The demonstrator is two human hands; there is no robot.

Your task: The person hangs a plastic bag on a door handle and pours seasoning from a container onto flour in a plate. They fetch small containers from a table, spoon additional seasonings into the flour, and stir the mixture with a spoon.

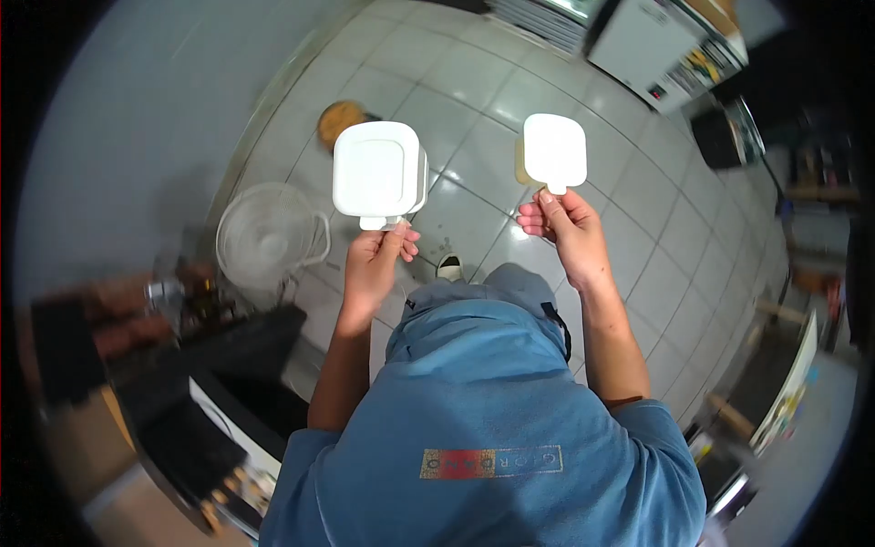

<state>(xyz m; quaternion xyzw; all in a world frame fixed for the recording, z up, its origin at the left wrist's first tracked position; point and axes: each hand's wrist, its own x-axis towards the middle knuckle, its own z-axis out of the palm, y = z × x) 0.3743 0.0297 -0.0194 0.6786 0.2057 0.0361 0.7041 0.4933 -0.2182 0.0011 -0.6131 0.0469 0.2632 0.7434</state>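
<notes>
Two white-lidded containers are held up in front of my body over the tiled floor. My left hand (374, 269) grips the larger container (376, 170) by its handle, at the tab side of its square lid. To the right, my right hand (571, 232) pinches the smaller container (554, 150) near its lid tab; its side looks yellowish. Both lids face up and sit on their containers. The two containers are apart from each other. What is inside them cannot be seen.
A clear plastic pitcher or bucket (270, 239) stands at the left near the wall, with a round brown item (341, 124) beyond it. Dark furniture (210, 410) fills the lower left. A white cabinet (649, 50) is at the upper right, and a shelf unit (775, 383) at the right.
</notes>
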